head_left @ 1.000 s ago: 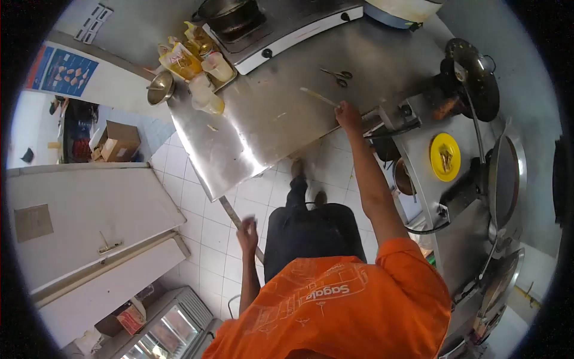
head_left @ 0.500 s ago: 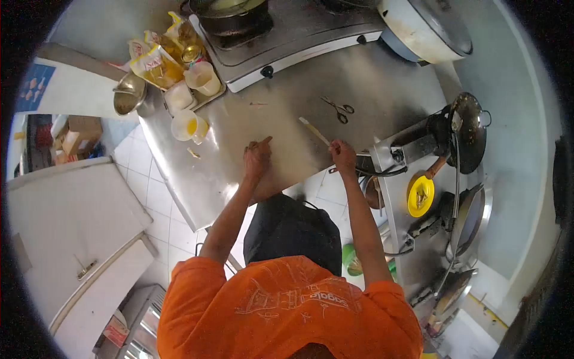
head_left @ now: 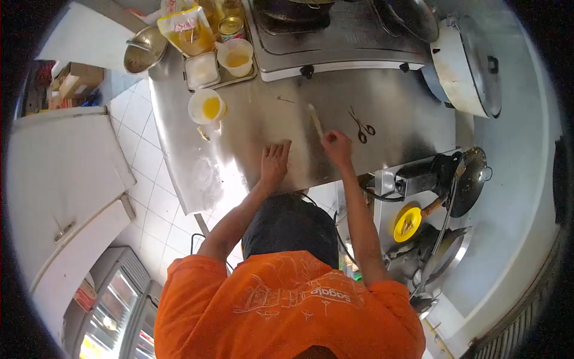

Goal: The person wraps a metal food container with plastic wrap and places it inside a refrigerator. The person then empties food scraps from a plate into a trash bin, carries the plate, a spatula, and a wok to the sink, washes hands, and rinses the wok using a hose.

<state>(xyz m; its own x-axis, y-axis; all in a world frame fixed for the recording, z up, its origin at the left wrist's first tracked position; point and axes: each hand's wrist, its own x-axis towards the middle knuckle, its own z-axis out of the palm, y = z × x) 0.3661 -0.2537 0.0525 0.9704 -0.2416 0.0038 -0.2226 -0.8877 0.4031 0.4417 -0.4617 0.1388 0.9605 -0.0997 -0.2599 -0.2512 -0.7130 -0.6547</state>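
Head view shows your right hand pinching the pale stick by its near end, length pointing forward-left, your left hand open, palm-down.

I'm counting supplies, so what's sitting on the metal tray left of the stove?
The tray holds a white tub, a plastic cup and a tin can; pouches of yellow liquid crowd its back. Whatever lies beneath them is covered.
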